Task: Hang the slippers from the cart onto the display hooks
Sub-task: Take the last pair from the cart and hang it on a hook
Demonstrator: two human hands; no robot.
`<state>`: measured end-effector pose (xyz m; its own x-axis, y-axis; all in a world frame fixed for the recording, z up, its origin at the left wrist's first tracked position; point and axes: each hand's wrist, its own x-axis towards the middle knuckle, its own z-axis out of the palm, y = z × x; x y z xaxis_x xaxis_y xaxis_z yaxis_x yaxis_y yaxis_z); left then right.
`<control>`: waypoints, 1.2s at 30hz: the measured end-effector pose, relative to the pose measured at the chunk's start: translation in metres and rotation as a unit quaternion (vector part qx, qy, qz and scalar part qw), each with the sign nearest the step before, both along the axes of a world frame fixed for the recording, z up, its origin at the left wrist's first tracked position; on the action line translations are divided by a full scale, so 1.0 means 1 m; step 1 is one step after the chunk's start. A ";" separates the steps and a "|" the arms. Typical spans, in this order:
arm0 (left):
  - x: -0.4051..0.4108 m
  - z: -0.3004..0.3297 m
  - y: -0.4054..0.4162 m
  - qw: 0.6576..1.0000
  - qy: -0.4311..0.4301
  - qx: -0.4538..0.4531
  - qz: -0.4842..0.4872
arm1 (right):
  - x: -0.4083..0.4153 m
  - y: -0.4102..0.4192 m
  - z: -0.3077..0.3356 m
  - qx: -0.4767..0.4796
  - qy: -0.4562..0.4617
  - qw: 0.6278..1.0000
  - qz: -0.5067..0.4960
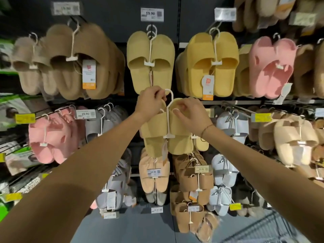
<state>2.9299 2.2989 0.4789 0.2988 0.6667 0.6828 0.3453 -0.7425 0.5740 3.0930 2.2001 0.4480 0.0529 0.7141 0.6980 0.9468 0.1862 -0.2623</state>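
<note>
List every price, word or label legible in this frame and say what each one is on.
"19.90": white price tag above the olive slippers at top centre.
"19.90": price tag left of the grey slippers.
"19.90": price tag on the peach slippers.
"19.90", faint: price tag on the brown slippers.
All swing tags, yellow shelf labels and other price tags: too blurred.

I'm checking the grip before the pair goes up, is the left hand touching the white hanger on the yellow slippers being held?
Touching. In the head view the left hand pinches the white hanger just below its hook.
</note>
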 end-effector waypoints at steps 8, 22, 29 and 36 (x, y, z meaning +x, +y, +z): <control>0.002 -0.037 -0.009 0.996 0.037 -0.059 -0.059 | -0.030 -0.001 -0.017 0.010 0.144 0.988 -0.051; -0.045 -0.194 -0.004 0.984 0.125 -0.127 -0.018 | -0.050 0.037 -0.136 -0.205 0.281 0.935 -0.072; -0.036 -0.207 0.046 0.977 0.121 -0.173 -0.009 | -0.047 0.092 -0.141 -0.223 0.363 0.902 -0.074; -0.027 -0.183 0.117 0.977 0.096 -0.190 -0.017 | -0.027 0.172 -0.139 -0.176 0.413 0.893 -0.037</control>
